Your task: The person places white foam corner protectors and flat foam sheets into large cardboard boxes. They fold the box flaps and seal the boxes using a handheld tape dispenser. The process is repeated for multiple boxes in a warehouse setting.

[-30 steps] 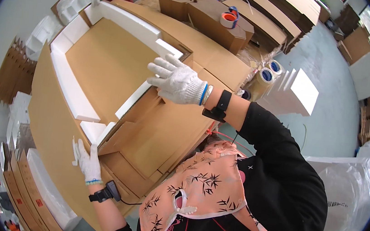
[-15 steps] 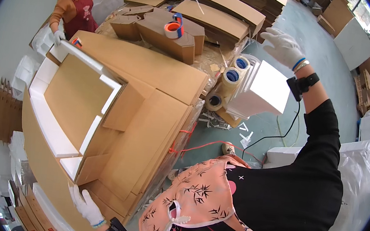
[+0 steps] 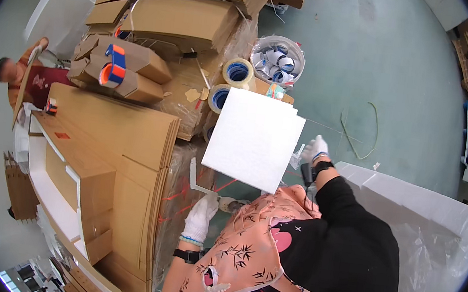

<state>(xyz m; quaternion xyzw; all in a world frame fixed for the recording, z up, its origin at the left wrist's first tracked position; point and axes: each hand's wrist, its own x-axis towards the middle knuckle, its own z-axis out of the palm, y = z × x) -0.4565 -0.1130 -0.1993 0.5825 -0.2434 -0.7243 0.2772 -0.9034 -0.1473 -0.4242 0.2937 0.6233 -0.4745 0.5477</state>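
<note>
My left hand [image 3: 200, 220], in a white glove, is closed at the fingertips on the end of a thin, bent white strip [image 3: 200, 188], apparently foam. It is right of the flat cardboard stack's near edge. My right hand [image 3: 315, 148], also gloved, is at the right side of a stack of square white foam sheets [image 3: 255, 140]. Its fingers are partly spread, and I see nothing in them. Small white scraps [image 3: 296, 156] show between that hand and the foam. At the left stands an open cardboard box [image 3: 96, 194] lined with white foam, with neither hand on it.
Beyond the foam are clear tape rolls [image 3: 238, 72] and a tub [image 3: 278, 59] of used tape cores. An orange-and-blue tape dispenser [image 3: 114, 68] rests on folded cardboard. Flat cardboard [image 3: 138, 175] lies in stacks. A co-worker [image 3: 28, 76] stands far left. Plastic-wrapped foam [image 3: 433, 220] is beside me.
My view has swung right and closer to the foam stack. Both hands have come in toward it, the right down from its raised place, the left away from the box. The co-worker now lifts a cardboard sheet.
</note>
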